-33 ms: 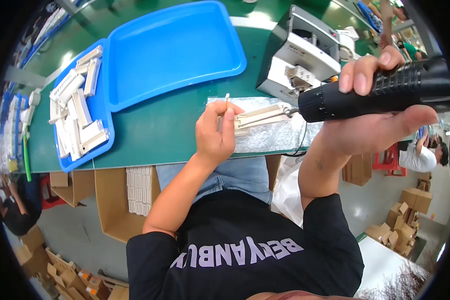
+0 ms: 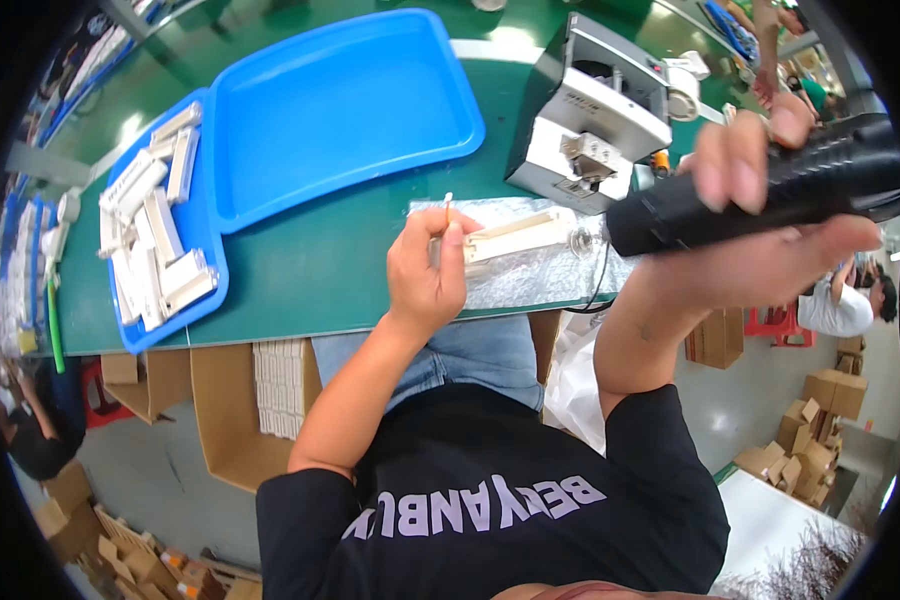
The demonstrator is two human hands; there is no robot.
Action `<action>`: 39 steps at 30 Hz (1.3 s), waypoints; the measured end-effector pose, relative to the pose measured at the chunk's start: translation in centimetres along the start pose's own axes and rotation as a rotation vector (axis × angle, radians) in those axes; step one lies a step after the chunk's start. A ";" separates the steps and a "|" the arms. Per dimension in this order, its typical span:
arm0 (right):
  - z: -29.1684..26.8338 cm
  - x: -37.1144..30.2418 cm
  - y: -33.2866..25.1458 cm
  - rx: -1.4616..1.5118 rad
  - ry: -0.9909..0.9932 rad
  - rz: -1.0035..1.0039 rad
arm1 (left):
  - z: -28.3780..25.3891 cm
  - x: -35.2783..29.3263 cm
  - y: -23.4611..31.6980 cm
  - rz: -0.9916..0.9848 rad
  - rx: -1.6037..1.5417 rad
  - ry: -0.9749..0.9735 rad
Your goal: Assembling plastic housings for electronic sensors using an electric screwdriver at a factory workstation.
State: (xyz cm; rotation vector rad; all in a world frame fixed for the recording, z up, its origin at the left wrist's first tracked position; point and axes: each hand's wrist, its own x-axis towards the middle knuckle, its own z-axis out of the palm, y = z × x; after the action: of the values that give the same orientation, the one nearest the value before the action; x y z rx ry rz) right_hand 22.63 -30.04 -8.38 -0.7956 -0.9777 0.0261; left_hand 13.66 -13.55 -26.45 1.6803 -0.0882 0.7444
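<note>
My left hand (image 2: 425,270) pinches the left end of a long, narrow, cream plastic housing (image 2: 520,237), which lies over clear bubble wrap (image 2: 530,285) on the table. A thin orange wire with a white tip (image 2: 448,202) stands up at those fingertips. Wrapped around a black electric screwdriver (image 2: 690,212) is my right hand (image 2: 750,270), its fingers on top and thumb below. The screwdriver points left, its front by the housing's right end. Its bit is smeared by motion, so I cannot tell whether it touches the housing.
A grey and black screw feeder (image 2: 620,110) stands behind the screwdriver. Several cream housings fill the left blue tray (image 2: 215,270); a larger blue tray (image 2: 340,110) overlaps it. Below the table's edge sits a cardboard box (image 2: 220,420) of stacked white parts. Other people work nearby.
The screwdriver has shifted slightly right and down with my right hand, and its bit has drawn back from along the housing. My left hand keeps its pinch. The whole view has shifted a little.
</note>
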 end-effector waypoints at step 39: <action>-0.4 0.0 -0.5 -0.139 0.236 0.044 | 0.0 -0.2 0.4 0.003 0.000 -0.037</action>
State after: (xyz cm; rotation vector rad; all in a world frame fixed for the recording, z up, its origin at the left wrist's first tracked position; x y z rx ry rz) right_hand 22.79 -30.69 -8.19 -0.9257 -0.7444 -0.0968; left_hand 13.34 -13.75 -26.26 1.6948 -0.1169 0.7161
